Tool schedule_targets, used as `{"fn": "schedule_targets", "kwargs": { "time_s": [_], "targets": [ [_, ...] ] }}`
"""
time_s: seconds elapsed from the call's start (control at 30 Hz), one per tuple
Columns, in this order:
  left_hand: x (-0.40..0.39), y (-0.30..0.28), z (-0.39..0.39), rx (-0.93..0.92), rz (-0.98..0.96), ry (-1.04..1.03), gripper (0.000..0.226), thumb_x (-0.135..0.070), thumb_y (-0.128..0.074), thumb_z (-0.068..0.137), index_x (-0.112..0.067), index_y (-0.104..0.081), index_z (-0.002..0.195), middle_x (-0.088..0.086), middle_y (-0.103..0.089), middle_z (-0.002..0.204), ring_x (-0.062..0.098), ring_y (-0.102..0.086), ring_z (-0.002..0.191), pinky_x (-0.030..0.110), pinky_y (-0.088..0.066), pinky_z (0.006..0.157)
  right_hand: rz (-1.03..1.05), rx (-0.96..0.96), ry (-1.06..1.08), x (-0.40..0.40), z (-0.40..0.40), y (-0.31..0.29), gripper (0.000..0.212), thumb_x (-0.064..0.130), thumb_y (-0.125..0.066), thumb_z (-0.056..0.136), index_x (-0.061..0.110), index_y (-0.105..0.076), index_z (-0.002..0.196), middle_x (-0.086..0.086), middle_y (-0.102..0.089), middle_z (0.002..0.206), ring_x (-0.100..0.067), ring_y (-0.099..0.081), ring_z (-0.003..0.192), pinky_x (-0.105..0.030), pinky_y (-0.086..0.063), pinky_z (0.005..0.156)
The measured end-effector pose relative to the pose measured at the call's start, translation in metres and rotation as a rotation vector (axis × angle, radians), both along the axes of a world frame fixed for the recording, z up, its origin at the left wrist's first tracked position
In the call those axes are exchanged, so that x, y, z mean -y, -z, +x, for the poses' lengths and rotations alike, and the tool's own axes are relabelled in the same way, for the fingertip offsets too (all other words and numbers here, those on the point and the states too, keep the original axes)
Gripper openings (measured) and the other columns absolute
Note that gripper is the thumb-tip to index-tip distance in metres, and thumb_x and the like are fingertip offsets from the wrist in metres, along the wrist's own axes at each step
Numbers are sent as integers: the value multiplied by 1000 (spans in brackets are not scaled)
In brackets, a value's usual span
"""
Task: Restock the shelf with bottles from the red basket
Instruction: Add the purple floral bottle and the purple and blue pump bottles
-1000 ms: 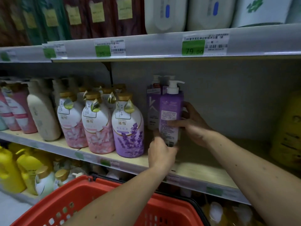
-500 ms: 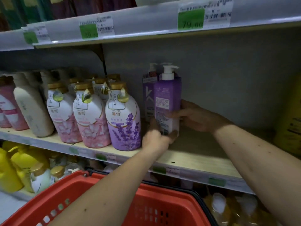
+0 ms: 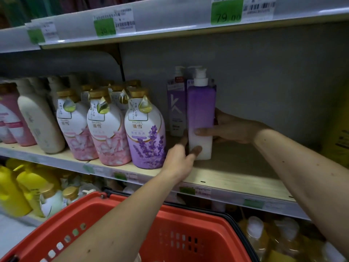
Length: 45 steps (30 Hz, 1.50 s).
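A tall purple-to-white pump bottle (image 3: 201, 108) stands upright on the wooden middle shelf (image 3: 236, 178). My right hand (image 3: 229, 129) grips it from the right, thumb across its front and fingers behind. My left hand (image 3: 179, 160) pinches its lower left corner between thumb and fingers. Two more purple pump bottles (image 3: 175, 108) stand behind it against the back wall. The red basket (image 3: 170, 235) hangs below my arms at the bottom; what lies inside it is hidden.
Left of the bottle stand a lavender bottle (image 3: 145, 133), pink flowered ones (image 3: 105, 133) and a cream bottle (image 3: 40, 125). Bare shelf stretches right of my hands up to yellow packs (image 3: 338, 127). Price tags (image 3: 226, 11) line the upper shelf edge. Yellow bottles (image 3: 22, 188) fill the lower shelf.
The bottle has been turned about its axis: its printed label faced me before, and a plain side shows now. Both hands stayed on it. The camera moved closer and tilted down.
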<state>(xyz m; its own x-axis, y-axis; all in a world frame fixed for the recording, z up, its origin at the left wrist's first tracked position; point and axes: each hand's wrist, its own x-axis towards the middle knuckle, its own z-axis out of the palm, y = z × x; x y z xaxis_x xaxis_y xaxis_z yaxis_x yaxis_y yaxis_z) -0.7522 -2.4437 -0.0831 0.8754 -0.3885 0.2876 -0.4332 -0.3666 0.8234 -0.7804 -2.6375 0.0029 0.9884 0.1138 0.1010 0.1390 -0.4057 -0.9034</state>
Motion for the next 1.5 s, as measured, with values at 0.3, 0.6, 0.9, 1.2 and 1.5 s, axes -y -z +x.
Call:
{"fn": "schedule_targets", "kwargs": {
  "time_s": [0.3, 0.6, 0.9, 1.2, 1.5],
  "targets": [
    [8, -15, -19, -17, 157, -45, 97, -57, -82, 75, -8, -42, 147, 11, -63, 130, 30, -59, 124, 41, -51, 102, -318, 178, 650, -44, -3, 16, 95, 73, -85, 53, 25, -36, 119, -1, -62, 125, -25, -63, 101, -33, -52, 77],
    [-3, -15, -14, -81, 70, -33, 45, -32, -64, 98, -20, -52, 140, 10, -64, 133, 31, -60, 125, 38, -50, 105, -274, 117, 323, -33, -17, 15, 104, 55, -92, 64, 31, -33, 146, 16, -54, 124, -12, -61, 109, -22, -48, 79],
    [3, -14, -18, 60, 127, -156, 43, -20, -78, 87, 2, -64, 122, 21, -69, 119, 38, -65, 114, 45, -54, 98, -245, 147, 486, -52, -4, 32, 87, 58, -91, 64, 25, -52, 135, 2, -66, 129, -17, -65, 106, -28, -50, 85],
    [9, -14, -26, 122, 214, -211, 92, -8, -64, 92, 9, -2, 158, 34, -35, 151, 46, -45, 135, 40, -37, 113, -248, 171, 563, -74, 6, 37, 77, 46, -84, 79, 16, -49, 140, -9, -60, 141, -30, -60, 125, -36, -50, 102],
    [30, -6, -15, 94, 403, -274, 84, -11, -49, 101, 13, 11, 155, 32, -24, 157, 41, -39, 142, 40, -34, 118, -221, 179, 491, -70, 13, 38, 72, 47, -83, 81, 19, -52, 139, -6, -63, 138, -27, -62, 121, -26, -45, 93]
  ]
}}
